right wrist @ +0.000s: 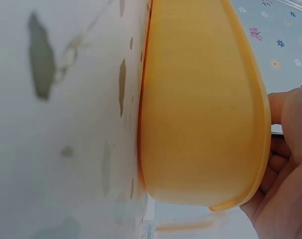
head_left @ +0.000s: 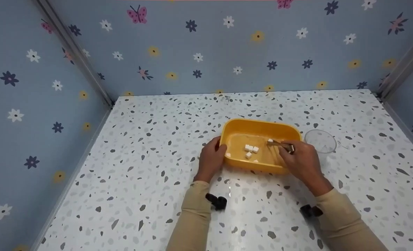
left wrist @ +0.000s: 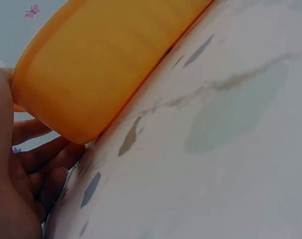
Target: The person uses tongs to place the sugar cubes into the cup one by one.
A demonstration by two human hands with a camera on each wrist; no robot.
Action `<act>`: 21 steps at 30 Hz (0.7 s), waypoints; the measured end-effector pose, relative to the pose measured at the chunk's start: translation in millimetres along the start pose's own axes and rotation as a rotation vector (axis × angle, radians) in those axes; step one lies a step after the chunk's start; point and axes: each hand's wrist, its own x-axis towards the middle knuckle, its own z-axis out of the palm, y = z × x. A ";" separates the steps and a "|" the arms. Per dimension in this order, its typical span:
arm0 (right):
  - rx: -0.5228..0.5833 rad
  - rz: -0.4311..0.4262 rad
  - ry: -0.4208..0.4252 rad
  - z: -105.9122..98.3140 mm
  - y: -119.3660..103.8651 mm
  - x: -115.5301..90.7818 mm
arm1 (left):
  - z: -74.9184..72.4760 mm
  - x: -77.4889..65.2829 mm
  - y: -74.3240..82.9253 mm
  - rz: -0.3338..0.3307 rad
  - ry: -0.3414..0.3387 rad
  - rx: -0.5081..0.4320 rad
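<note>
Head: left hand (head_left: 211,158) grips left end of yellow tub (head_left: 262,128) on counter (head_left: 147,195); right hand (head_left: 304,161) pinches tweezers (head_left: 279,144), tips at white cube (head_left: 270,141) inside. Cubes (head_left: 251,149) probably light, firm; hold across opposite faces.
Left wrist: fingers beside tub corner.
Right wrist: tub wall hides cubes.

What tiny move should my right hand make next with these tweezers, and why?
Probably squeeze the tweezers gently on the white cube at their tips. The right hand holds them reaching into the yellow container, and the left hand grips its left end; whether that cube is already pinched isn't clear.
</note>
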 end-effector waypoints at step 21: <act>-0.009 -0.028 0.025 -1.9 1.0 0.7 | -0.5 0.6 -0.7 -0.003 -0.002 0.011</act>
